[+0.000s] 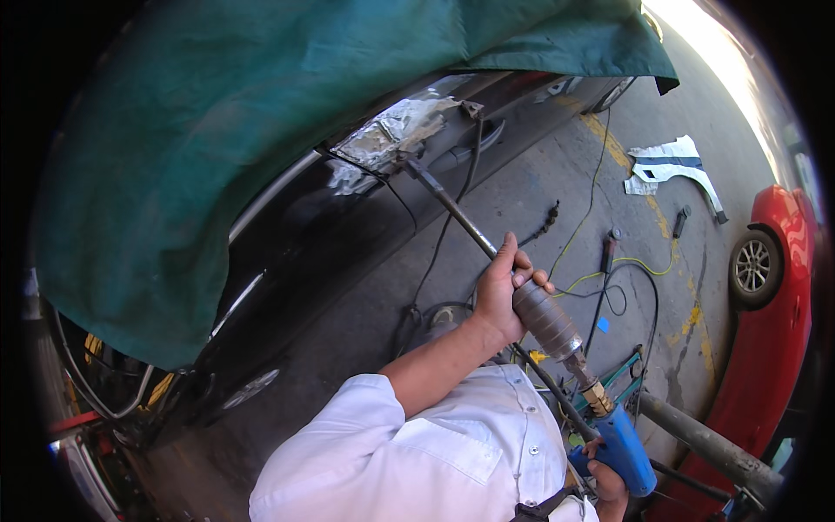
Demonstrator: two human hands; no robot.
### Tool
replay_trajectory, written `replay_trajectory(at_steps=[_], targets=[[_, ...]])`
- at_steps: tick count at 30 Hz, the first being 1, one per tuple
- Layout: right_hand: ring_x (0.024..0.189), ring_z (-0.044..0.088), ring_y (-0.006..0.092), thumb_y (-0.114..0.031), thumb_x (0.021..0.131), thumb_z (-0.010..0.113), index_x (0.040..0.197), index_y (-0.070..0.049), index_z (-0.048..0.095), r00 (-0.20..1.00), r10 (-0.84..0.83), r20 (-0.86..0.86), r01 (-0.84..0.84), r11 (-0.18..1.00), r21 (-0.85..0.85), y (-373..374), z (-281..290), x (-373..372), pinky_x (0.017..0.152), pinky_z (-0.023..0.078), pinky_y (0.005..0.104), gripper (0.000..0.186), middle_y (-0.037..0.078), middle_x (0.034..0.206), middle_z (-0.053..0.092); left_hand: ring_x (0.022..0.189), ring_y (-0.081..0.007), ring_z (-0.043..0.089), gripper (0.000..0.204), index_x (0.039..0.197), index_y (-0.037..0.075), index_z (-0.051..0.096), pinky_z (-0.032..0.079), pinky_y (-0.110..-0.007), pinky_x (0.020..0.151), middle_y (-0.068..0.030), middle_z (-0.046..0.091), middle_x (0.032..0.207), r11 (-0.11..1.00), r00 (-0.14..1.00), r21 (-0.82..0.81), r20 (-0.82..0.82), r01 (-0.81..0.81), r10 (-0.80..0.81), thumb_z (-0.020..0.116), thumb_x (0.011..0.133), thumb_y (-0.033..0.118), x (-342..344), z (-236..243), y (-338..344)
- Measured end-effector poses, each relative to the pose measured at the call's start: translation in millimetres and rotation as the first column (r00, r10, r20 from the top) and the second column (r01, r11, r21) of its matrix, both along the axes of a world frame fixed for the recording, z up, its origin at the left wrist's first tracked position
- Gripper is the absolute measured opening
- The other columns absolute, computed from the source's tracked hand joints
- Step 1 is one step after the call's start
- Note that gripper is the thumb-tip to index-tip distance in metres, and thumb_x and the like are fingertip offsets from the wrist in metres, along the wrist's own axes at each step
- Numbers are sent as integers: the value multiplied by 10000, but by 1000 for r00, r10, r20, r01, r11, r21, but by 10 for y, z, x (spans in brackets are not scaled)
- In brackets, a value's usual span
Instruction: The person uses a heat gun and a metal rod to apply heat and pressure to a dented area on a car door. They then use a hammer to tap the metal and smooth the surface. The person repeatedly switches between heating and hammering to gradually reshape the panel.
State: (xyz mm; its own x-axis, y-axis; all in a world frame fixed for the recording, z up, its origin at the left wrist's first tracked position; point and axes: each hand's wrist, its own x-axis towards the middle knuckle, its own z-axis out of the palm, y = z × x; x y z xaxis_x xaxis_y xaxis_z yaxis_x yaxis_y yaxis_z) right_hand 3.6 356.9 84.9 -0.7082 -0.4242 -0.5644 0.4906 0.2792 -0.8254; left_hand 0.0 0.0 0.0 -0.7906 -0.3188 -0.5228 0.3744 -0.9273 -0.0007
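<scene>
Concrete [544, 165], puller [460, 214] slanting up-left, left grip [501, 304] around weight [550, 320], right grip [608, 481] around handle [624, 445]

A green cover [287, 113] hides much of the dark car [322, 252]. The picture's dark right rim cuts off the red car [755, 383]. The blue handle [626, 451] hides part of the right hand [608, 482]. The tip of the rod [452, 210] is too small to make out.

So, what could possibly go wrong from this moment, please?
The left hand grips the ridged metal cylinder around the rod; a finger might get pinched if the cylinder slides. The rod's tip stands at the bare patch and could slip, scratching the dark car. Cables lying on the floor might trip someone.
</scene>
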Motion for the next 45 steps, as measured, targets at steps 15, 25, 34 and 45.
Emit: replay_trajectory(at_steps=[15, 25, 34, 45], targets=[[850, 636, 200, -70, 639, 754, 1161, 33, 636, 995, 54, -86, -46, 994, 101, -15, 209, -56, 815, 517, 358, 545, 86, 891, 667, 664, -152, 566, 423, 790, 163, 508, 531, -379, 701, 51, 385, 577, 998, 997, -17, -58, -54, 53, 616, 969, 531, 20, 2, 7], [839, 639, 203, -54, 654, 748, 1154, 31, 631, 994, -4, -106, 13, 997, 82, -44, 190, 34, 815, 525, 365, 520, 93, 900, 658, 645, -148, 554, 414, 829, 169, 516, 520, -375, 682, 52, 401, 576, 998, 995, 10, -81, -61, 62, 619, 962, 546, 31, -15, -109], [739, 612, 154, -122, 629, 742, 953, -3, 671, 981, 82, -175, -44, 977, 208, -50, 168, 110, 716, 495, 303, 353, 42, 812, 655, 639, -158, 551, 441, 785, 163, 496, 519, -376, 681, 49, 381, 566, 998, 995, -14, -84, -63, 61, 600, 974, 547, 102, -88, -145], [728, 645, 258, -126, 638, 713, 919, -27, 670, 789, 443, -425, -303, 883, 358, -55, 178, -54, 707, 509, 349, 302, 106, 846, 661, 611, -128, 557, 450, 730, 158, 537, 506, -346, 661, 60, 407, 524, 997, 979, -6, -186, -79, 77, 550, 1015, 506, 108, -117, -156]])
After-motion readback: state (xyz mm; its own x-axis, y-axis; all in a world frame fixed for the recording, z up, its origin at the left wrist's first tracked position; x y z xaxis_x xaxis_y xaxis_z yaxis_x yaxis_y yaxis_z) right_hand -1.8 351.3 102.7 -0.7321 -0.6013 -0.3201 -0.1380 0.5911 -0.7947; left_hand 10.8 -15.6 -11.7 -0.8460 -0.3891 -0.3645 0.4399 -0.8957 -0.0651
